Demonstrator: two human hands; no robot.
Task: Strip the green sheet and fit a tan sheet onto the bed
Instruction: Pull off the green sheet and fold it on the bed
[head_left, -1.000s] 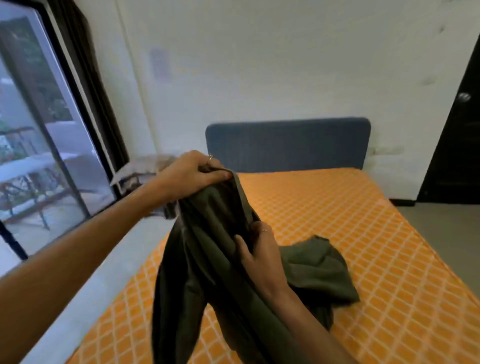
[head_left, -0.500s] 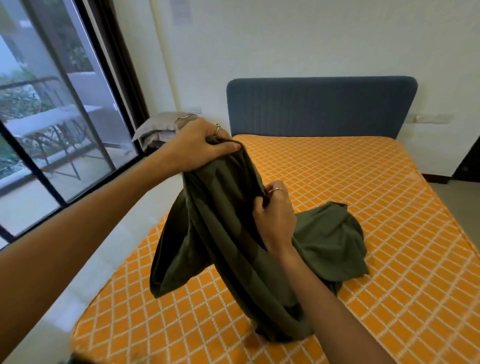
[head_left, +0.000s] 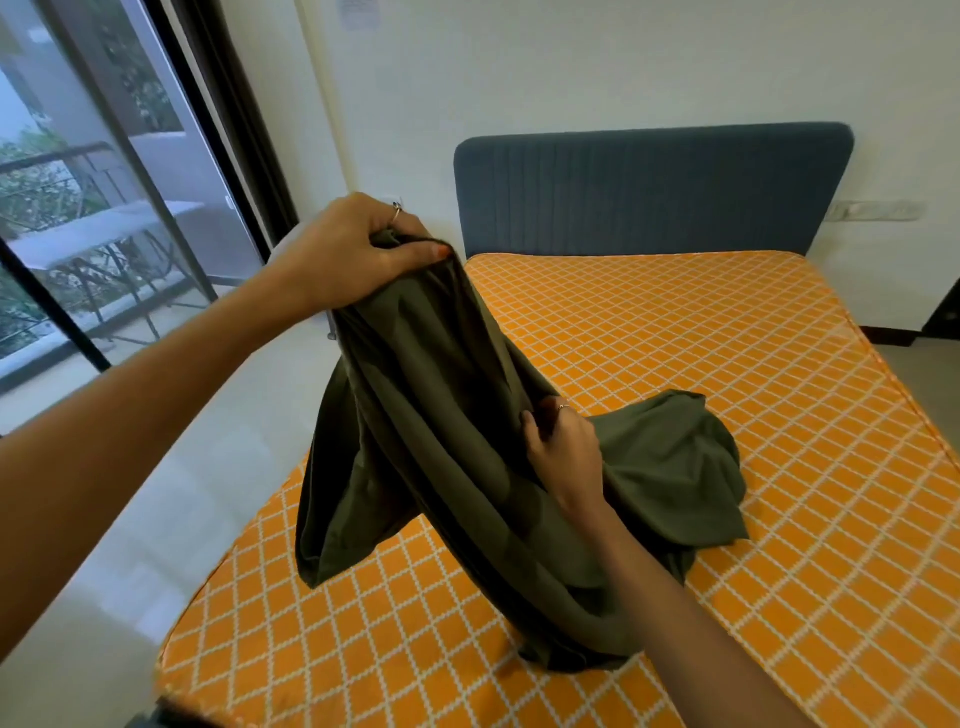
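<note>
The sheet (head_left: 467, 457) hangs in a bunch between both hands, its long axis running steeply from the raised left hand (head_left: 348, 254), which grips its top, down past the lower right hand (head_left: 563, 452), clutching mid-fold, to the mattress (head_left: 779, 415).

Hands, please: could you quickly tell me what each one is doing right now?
Left hand: grips the green sheet at its raised top.
Right hand: grips the same sheet lower down.

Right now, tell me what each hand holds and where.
Left hand grips the green sheet at its raised top bunch; right hand grips its folds lower down.
</note>
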